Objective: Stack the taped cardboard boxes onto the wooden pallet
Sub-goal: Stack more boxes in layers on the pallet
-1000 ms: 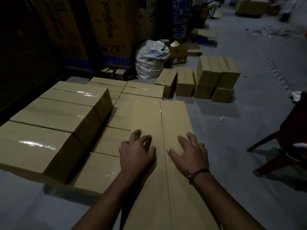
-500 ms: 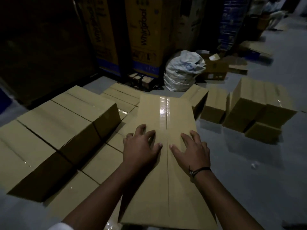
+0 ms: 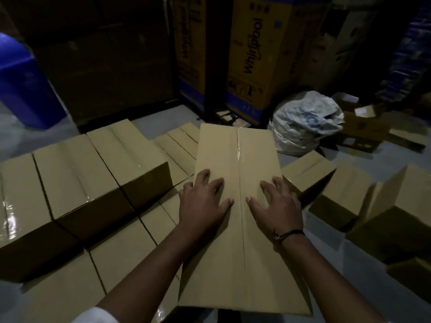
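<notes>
A long taped cardboard box (image 3: 235, 159) lies flat in front of me, on top of the lower layer of boxes (image 3: 130, 255). My left hand (image 3: 203, 203) and my right hand (image 3: 277, 206) both rest palm-down on its top, one on each side of the tape seam, fingers spread. To the left, a second layer of taped boxes (image 3: 77, 169) stands in a row. The pallet itself is hidden beneath the stack.
Loose boxes (image 3: 345, 194) sit on the grey floor at the right. A white sack (image 3: 303, 122) and an open carton (image 3: 366, 127) lie behind them. Tall appliance cartons (image 3: 254, 54) line the back. A blue bin (image 3: 21, 80) stands far left.
The long box has slid forward and to the left over the lower layer under both hands. My view has swung left, bringing the blue bin into sight.
</notes>
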Demonstrator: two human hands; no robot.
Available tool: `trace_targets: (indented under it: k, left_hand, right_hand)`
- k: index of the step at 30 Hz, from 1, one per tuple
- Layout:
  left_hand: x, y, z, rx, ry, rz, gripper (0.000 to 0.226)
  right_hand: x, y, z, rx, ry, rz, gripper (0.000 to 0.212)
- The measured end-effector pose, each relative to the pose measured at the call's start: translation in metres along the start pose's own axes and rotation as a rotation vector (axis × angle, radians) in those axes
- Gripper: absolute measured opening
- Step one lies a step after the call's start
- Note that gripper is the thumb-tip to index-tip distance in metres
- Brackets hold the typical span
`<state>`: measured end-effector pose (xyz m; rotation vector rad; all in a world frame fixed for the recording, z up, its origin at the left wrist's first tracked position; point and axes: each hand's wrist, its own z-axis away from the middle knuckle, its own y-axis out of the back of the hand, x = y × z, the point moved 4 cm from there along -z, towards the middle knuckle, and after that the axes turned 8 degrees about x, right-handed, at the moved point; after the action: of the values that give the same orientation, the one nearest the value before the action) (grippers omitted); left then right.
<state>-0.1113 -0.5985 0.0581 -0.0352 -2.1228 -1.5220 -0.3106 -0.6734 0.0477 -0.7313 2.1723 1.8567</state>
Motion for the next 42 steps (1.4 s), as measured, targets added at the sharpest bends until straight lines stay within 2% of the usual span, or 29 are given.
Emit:
trace_targets:
  k: [6, 11, 18, 21, 27, 31, 36, 42]
  left_hand:
    - [-0.003, -0.061, -0.097, 0.027, 0.103, 0.052, 0.067]
    - [-0.016, -0.099, -0.164, 0.000, 0.183, 0.072, 0.072]
    - [-0.047, -0.168, -0.211, 0.006, 0.363, 0.032, 0.084]
    - [-0.058, -0.190, -0.232, -0.032, 0.467, 0.007, 0.083]
    - [-0.071, -0.232, -0.250, -0.053, 0.640, -0.031, 0.082]
    - [-0.078, -0.257, -0.247, -0.007, 0.728, -0.032, 0.082]
    - [-0.092, -0.275, -0.254, -0.002, 0.744, -0.038, 0.078]
    - [-0.155, -0.278, -0.291, 0.036, 0.747, -0.031, 0.078]
  right_hand:
    - [0.022, -0.043, -0.126, 0.025, 0.104, 0.024, 0.058]
    - [0.021, -0.078, -0.221, -0.024, 0.203, 0.022, 0.054]
    - [0.020, -0.171, -0.312, -0.145, 0.370, -0.034, 0.050]
    - [0.021, -0.213, -0.346, -0.261, 0.427, -0.067, 0.049]
    - [0.032, -0.278, -0.384, -0.446, 0.535, -0.095, 0.049]
    - [0.052, -0.307, -0.390, -0.491, 0.618, -0.122, 0.046]
    - [0.056, -0.339, -0.403, -0.483, 0.668, -0.150, 0.045]
    - [0.006, -0.396, -0.430, -0.516, 0.645, -0.190, 0.041]
